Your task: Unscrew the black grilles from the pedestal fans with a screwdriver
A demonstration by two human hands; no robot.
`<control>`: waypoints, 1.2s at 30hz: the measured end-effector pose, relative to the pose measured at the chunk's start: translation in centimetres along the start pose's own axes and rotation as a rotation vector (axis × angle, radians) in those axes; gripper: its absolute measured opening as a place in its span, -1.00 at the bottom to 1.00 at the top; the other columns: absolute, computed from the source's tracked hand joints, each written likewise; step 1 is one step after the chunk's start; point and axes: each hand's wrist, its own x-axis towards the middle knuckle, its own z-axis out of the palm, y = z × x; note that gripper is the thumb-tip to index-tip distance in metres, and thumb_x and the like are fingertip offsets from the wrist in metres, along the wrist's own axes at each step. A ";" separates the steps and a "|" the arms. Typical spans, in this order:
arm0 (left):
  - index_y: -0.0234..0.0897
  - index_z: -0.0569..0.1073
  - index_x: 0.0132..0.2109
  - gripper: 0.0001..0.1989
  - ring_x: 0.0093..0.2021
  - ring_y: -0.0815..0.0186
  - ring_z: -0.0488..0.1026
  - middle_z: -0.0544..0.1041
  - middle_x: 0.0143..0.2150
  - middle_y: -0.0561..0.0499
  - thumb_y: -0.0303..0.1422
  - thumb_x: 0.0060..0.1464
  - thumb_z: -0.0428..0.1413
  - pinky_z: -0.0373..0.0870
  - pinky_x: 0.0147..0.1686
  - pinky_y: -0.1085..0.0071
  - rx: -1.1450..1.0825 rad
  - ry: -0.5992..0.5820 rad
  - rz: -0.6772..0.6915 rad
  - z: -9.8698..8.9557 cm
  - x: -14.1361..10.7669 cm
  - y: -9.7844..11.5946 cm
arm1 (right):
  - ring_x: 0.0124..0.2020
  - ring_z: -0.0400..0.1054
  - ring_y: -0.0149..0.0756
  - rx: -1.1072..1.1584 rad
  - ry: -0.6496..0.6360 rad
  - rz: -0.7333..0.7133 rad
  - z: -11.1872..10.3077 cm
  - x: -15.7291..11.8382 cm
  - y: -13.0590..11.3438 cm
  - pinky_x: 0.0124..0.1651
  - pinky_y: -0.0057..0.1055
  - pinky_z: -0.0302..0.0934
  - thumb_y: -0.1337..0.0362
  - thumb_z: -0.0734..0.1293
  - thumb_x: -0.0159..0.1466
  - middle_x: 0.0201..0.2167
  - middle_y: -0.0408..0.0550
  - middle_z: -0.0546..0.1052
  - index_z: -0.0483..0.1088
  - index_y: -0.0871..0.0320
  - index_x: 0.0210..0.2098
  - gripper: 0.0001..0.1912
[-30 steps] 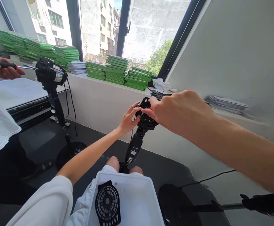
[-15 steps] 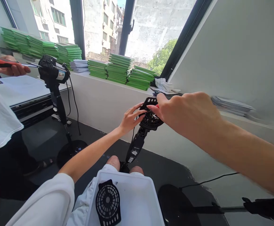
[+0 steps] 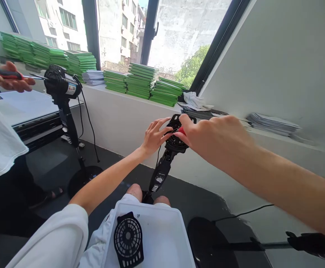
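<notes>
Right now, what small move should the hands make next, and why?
Probably a slight twist of the red-handled tool by the right hand, with the left hand steadying the black fan head. The right thumb and fingers close around the red handle at the vented face, and the left fingers are at its side. The tool's tip is hidden, so this is tentative.

My left sleeve (image 3: 59, 230) is plain white, loose, ending near the elbow. White creased shorts (image 3: 96, 243), bare knees (image 3: 135, 191). Left hand (image 3: 152, 138), right hand (image 3: 208, 136), forearms (image 3: 113, 181) all bare.
</notes>
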 end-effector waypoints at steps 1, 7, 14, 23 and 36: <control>-0.14 0.58 0.00 -0.68 0.27 0.11 0.42 0.50 0.29 -0.15 -0.13 0.42 -0.01 0.42 0.22 0.12 -0.027 -0.011 -0.032 0.1 -0.1 0.0 | -0.50 0.38 -0.14 -0.028 0.005 0.041 0.0 0.1 0.1 -0.43 -0.36 -0.09 0.13 -0.01 0.49 -0.63 0.03 0.41 0.44 0.26 -0.05 -0.52; -0.07 0.19 0.44 -0.34 0.43 0.05 0.28 0.33 0.44 -0.12 -0.07 0.30 0.16 0.31 0.37 0.05 -0.376 -0.124 -0.295 1.1 -1.5 0.7 | -0.58 0.28 -0.22 -0.048 -0.070 0.042 0.0 0.8 0.5 -0.45 -0.36 -0.09 0.07 0.08 0.44 -0.64 -0.07 0.40 0.39 0.20 0.06 -0.56; -0.10 0.23 0.42 -0.36 0.39 0.03 0.35 0.40 0.39 -0.07 -0.15 0.29 0.19 0.32 0.39 0.05 -0.570 -0.080 -0.447 1.9 -2.0 0.9 | -0.58 0.27 -0.23 -0.034 -0.090 -0.003 -0.7 0.4 0.0 -0.44 -0.37 -0.11 0.11 0.06 0.43 -0.65 -0.06 0.39 0.38 0.22 0.06 -0.57; -0.17 0.23 0.41 -0.36 0.38 -0.01 0.36 0.40 0.39 -0.10 -0.14 0.29 0.19 0.34 0.38 0.07 -0.555 -0.095 -0.412 1.7 -2.0 0.8 | -0.59 0.29 -0.20 -0.054 -0.155 0.020 -0.8 0.7 -0.1 -0.45 -0.38 -0.08 0.08 0.00 0.44 -0.65 -0.07 0.38 0.39 0.22 0.07 -0.50; -0.18 0.32 0.36 -0.48 0.42 0.11 0.31 0.40 0.39 -0.09 -0.04 0.41 -0.07 0.25 0.42 0.15 -0.807 0.008 -0.468 2.8 -0.7 0.5 | -0.54 0.34 -0.20 -0.064 -0.103 -0.026 -0.5 0.6 0.1 -0.40 -0.36 -0.07 0.02 0.03 0.47 -0.55 -0.01 0.49 0.41 0.17 0.04 -0.52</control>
